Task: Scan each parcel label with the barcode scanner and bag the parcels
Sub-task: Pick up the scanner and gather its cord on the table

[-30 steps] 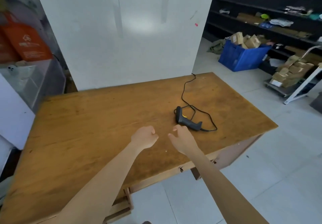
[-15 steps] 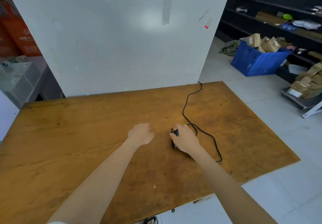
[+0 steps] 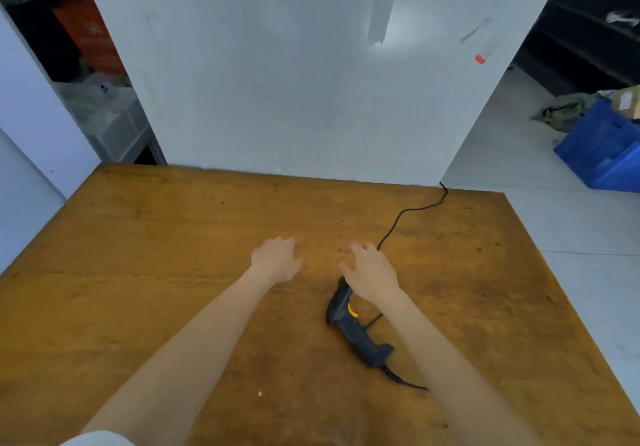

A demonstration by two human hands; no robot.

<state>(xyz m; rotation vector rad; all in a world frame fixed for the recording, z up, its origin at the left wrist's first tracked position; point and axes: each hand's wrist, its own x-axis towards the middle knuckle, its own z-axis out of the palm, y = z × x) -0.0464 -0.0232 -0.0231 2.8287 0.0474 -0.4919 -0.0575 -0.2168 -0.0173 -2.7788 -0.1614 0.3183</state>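
Lying under right hand's [image 3: 372, 274] heel, barcode scanner [image 3: 350, 328], fingers [image 3: 360, 252] spread apart, left hand [image 3: 277, 260] relaxed

You could read nothing here: the pale print on the orange bag [image 3: 91, 38] and the label on the cardboard box [image 3: 627, 101] were too blurred.
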